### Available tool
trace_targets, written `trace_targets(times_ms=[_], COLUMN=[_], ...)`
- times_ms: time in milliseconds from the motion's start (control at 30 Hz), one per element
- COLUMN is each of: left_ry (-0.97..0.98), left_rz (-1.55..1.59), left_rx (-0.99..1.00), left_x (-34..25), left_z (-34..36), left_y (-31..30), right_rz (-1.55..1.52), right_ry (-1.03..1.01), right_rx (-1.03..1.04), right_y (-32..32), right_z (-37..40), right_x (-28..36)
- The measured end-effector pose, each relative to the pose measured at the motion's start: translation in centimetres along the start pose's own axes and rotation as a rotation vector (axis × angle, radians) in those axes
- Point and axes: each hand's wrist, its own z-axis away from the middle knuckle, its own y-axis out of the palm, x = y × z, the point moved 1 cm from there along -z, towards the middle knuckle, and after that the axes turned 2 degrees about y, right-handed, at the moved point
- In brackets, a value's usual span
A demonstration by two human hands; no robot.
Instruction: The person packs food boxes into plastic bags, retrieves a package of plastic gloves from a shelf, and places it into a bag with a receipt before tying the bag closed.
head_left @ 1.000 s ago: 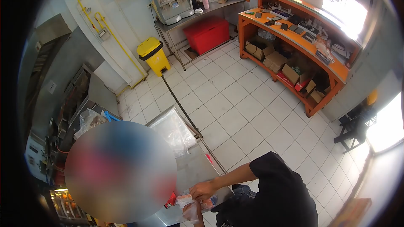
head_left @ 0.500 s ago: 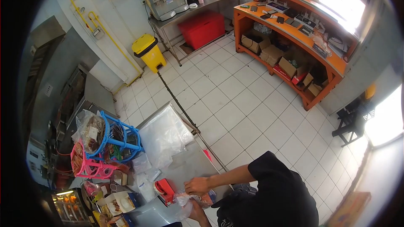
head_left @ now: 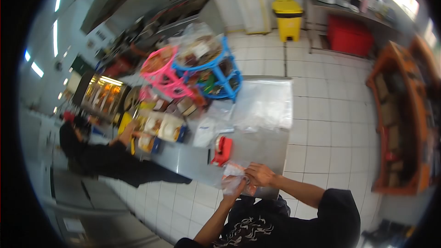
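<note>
A clear plastic bag (head_left: 233, 171) with something orange showing through it is held between my hands at the near edge of the metal table (head_left: 268, 149). My left hand (head_left: 235, 190) grips the bag from below, its fingers partly hidden by the plastic. Closed on the bag's right side is my right hand (head_left: 258, 174), fingers bent and pressed together. Just beyond the bag, a red tape dispenser (head_left: 223, 150) stands on the table, apart from both hands. Farther back lies a stack of clear plastic bags (head_left: 264, 103).
Blue (head_left: 226, 80) and pink (head_left: 161, 79) plastic baskets hold packets at the table's far left. Open food boxes (head_left: 170, 128) sit nearby. A co-worker in black (head_left: 115, 163) reaches over them. An orange shelf (head_left: 397, 124) stands at right, a yellow bin (head_left: 288, 20) behind.
My view has swung left, bringing the co-worker and food boxes into fuller sight. Both hands stay on the plastic bag.
</note>
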Motion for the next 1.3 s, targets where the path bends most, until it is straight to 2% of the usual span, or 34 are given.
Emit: trace_targets(times_ms=[67, 100, 167, 200, 267, 333, 433, 467, 533, 567, 633, 667, 700, 767, 800, 833, 867, 900, 933, 967, 1033, 1067, 1100, 1167, 1200, 1267, 1300], left_ry=[-0.069, -0.104, 0.094, 0.038, 0.017, 0.017, -0.194, -0.208, -0.28, -0.29, -0.339, -0.236, -0.25, -0.328, -0.473, -0.496, -0.52, -0.542, -0.2, -0.218, -0.074, -0.061, -0.071, -0.238, -0.332, -0.293, -0.252], left_rz=[0.089, 0.07, 0.115, 0.219, 0.116, 0.014, 0.065, 0.064, -0.191, -0.188, 0.178, -0.049, -0.042, 0.18, 0.272, 0.277, 0.337, 0.399, 0.124, 0.128, 0.174, 0.167, 0.165, 0.33, 0.26, 0.245, 0.223], left_rx=[0.034, 0.012, 0.032, -0.14, -0.101, -0.056, -0.015, -0.018, 0.306, 0.304, -0.092, 0.025, 0.027, -0.357, -0.211, -0.22, -0.093, 0.032, -0.164, -0.181, -0.278, -0.167, -0.185, -0.178, -0.143, -0.115, -0.078], left_x=[0.2, 0.6, 1.4, 1.7, 0.6, -0.1, -0.7, -1.8, -3.7, -2.5, 0.7, -0.9, -1.9, -3.3, -3.1, -3.7, -4.6, -5.2, -1.8, -1.9, -1.6, -1.4, -1.5, -1.6, -1.7, -1.6, -1.8], left_z=[0.2, 0.2, 0.6, 1.5, 2.0, 2.2, 3.3, 2.4, 0.9, 2.0, 5.2, 3.1, 1.6, 0.6, 1.6, 0.9, -1.1, -1.7, 1.7, 2.0, 1.8, 1.8, 1.5, 0.9, 0.5, -0.3, -0.6], left_y=[0.5, 0.4, 0.7, 1.9, 2.1, 2.5, 3.2, 2.2, 0.6, 1.8, 4.7, 2.2, 1.4, 0.9, 1.5, 0.5, -1.2, -2.1, 1.4, 1.5, 0.9, 0.3, 0.0, -0.7, -1.3, -1.4, -1.3], right_rz=[-0.009, -0.033, 0.016, -0.002, 0.131, 0.119, 0.104, 0.102, 0.073, 0.058, 0.045, 0.037, 0.029, -0.147, -0.156, -0.317, -0.466, -0.463, -0.682, -0.896, -1.006, -1.12, -1.113, -0.88, -0.872, -0.359, -0.348], right_ry=[0.155, 0.129, 0.13, 0.124, 0.086, 0.048, -0.016, -0.041, -0.054, -0.072, -0.077, -0.082, -0.076, 0.066, 0.069, 0.309, 0.547, 0.545, 0.565, 0.581, 0.627, 0.674, 0.672, 0.634, 0.633, 0.396, 0.388], right_rx=[-0.159, -0.131, -0.214, -0.195, -0.241, -0.239, -0.221, -0.201, -0.148, -0.107, -0.077, -0.056, -0.042, -0.013, 0.01, 0.081, 0.152, 0.178, 0.088, -0.008, -0.001, -0.02, 0.001, 0.071, 0.082, 0.322, 0.334], right_y=[1.6, 1.8, 2.0, 2.1, 1.7, 1.4, 1.7, 1.6, 1.7, 1.5, 0.6, 0.1, -0.5, -1.7, -1.7, -1.6, -1.5, -1.0, -0.2, 0.2, 0.1, 0.0, 0.2, 0.3, -0.2, -1.9, -2.0], right_z=[0.9, 0.9, 1.2, 1.0, 0.4, 0.0, -0.3, -0.4, -0.8, -1.3, -2.4, -2.8, -3.2, -3.3, -2.6, -2.0, -1.6, -1.2, -0.7, -0.5, -0.9, -1.1, -1.0, -0.9, -1.0, -2.1, -2.1], right_x=[0.7, 0.8, 1.2, 0.9, 0.0, 0.3, -0.1, -0.2, -0.3, -0.6, -1.1, -1.2, -1.1, -0.5, 0.2, 0.6, 0.8, 0.8, 0.8, 0.9, 1.8, 2.0, 1.5, 0.6, 0.2, 0.8, 0.4])
